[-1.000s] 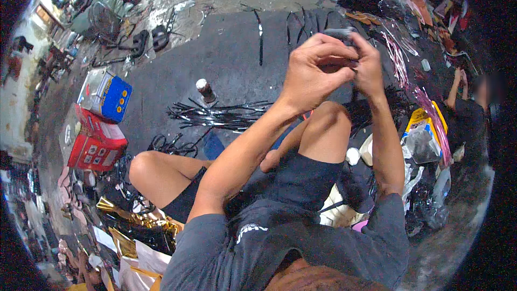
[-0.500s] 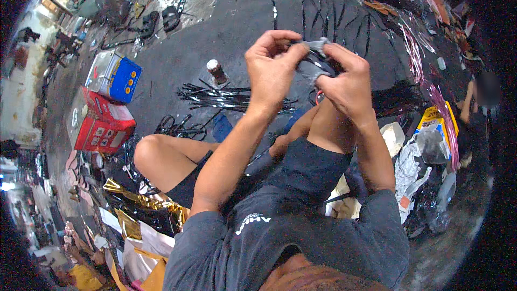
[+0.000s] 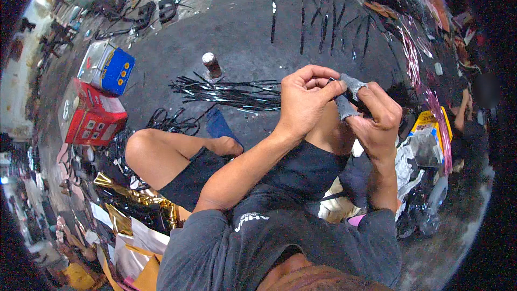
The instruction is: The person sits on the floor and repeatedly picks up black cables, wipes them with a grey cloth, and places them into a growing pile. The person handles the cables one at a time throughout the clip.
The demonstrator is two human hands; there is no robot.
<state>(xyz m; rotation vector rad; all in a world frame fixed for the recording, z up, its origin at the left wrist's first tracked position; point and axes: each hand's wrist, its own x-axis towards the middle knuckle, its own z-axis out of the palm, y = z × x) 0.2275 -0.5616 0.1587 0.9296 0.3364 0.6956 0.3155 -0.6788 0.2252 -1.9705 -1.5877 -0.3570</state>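
Observation:
A small worn grey cloth (image 3: 353, 83) is held up between my two hands, above my bent leg. My left hand (image 3: 307, 102) pinches its near-left side between thumb and forefinger. My right hand (image 3: 381, 116) is curled with grey fabric at its thumb and forefinger tips; I cannot tell whether the fabric wraps these fingers or is only gripped. A bundle of glossy black strips (image 3: 231, 93) lies on the dark floor mat left of my hands. Behind it stands a short post with a whitish top (image 3: 211, 63).
Several separate black strips (image 3: 323, 27) lie spread at the far side. A blue-and-white box (image 3: 110, 70) and red box (image 3: 99, 116) stand left. Gold foil sheets (image 3: 134, 205) lie near left. Pink shiny strands (image 3: 439, 124) and a yellow package (image 3: 431, 124) are right, near another person (image 3: 474, 134).
Both hands have moved right and nearer to me with the grey cloth. The right hand has turned, and the cloth shows two separate grey ends. My legs have shifted.

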